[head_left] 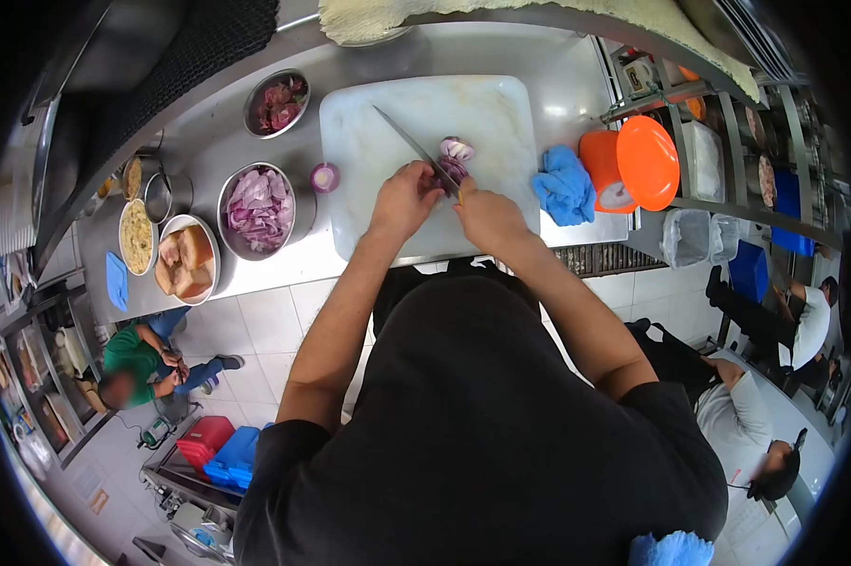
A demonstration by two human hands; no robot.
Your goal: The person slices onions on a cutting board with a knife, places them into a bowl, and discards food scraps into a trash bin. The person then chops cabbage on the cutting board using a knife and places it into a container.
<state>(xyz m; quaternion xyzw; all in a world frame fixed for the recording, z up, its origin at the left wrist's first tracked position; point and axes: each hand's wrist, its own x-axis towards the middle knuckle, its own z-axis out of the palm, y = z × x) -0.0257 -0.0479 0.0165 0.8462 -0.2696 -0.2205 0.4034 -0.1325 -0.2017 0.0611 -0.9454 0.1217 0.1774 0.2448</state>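
A knife (404, 137) lies across the white cutting board (359, 132), its tip toward the upper left. My right hand (491, 219) is wrapped round its handle. Beside the blade on the left, my left hand (406, 196) has its fingers bent and pressed together near the cut onion; what they hold, if anything, is hidden. Purple onion slices (453, 168) sit against the blade's right side, with a paler onion piece (457, 148) just above them. An onion piece (324, 177) rests at the board's left edge. Left of it stands a metal bowl of chopped purple onion (256, 211).
A bowl of dark red pieces (281, 103), a bowl of meat chunks (186, 259) and a bowl of yellowish food (139, 236) stand left. A blue cloth (565, 185) and orange container (603, 170) are right. Seated person (142, 363) behind left; people (741, 406) behind right.
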